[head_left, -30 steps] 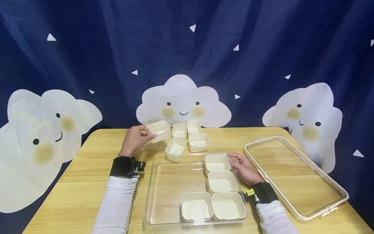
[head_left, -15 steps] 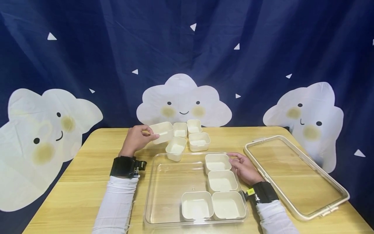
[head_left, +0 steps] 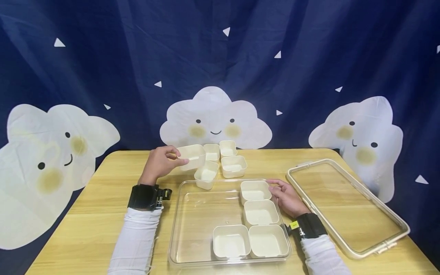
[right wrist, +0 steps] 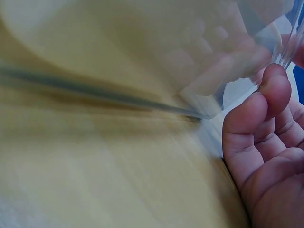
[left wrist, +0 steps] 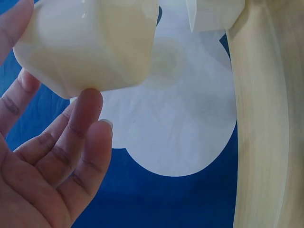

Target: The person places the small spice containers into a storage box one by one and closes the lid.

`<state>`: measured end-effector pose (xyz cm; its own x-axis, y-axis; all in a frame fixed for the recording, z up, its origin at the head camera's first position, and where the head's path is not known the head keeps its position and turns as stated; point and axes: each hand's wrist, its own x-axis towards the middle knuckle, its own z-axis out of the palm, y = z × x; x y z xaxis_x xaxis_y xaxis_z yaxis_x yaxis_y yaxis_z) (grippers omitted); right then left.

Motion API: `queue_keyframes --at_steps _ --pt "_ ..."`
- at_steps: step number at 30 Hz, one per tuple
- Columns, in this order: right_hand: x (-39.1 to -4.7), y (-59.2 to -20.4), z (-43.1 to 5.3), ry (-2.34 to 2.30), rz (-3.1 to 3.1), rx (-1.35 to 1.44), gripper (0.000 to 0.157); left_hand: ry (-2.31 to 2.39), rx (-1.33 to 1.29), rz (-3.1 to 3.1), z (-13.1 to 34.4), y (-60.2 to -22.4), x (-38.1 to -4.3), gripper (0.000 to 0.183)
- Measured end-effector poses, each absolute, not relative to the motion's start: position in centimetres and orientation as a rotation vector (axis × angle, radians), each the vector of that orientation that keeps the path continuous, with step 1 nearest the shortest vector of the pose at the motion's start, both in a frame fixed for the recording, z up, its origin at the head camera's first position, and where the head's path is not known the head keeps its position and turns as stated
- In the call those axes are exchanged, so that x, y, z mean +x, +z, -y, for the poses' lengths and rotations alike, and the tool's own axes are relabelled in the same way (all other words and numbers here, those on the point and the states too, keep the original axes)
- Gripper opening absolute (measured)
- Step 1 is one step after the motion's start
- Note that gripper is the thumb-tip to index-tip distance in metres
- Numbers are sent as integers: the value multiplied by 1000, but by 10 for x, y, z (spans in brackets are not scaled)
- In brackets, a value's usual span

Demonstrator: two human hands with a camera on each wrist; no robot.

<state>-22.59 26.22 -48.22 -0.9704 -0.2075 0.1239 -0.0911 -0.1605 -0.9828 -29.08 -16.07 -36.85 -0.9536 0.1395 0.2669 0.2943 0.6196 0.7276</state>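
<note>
Over the tabletop (head_left: 86, 221), the left hand (head_left: 160, 164) pinches a cup (head_left: 194, 153). The right hand (head_left: 288, 198), fingers curled, grips a clear tray (head_left: 203, 217).

9 ctnrs (head_left: 193, 159), 1 clr tray (head_left: 199, 221) & 1 lid (head_left: 348, 208) show.

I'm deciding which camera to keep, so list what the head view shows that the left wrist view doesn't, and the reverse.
Head only: the tray, four cups inside it, the lid beside it, and the right hand at its far right corner.
Left wrist only: the palm side of the left hand; the head view shows its back.
Both: the left hand gripping the held cup, another cup, the curtain and the table.
</note>
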Motion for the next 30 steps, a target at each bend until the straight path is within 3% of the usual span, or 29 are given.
queue_keyframes --at_steps 10,30 --pt "-225 -484 -262 -2312 -1953 -381 23 -1192 -437 2671 161 -371 -291 39" --pt "-226 -482 -263 -2316 -1972 -367 23 -1202 -630 2727 153 -363 -286 34"
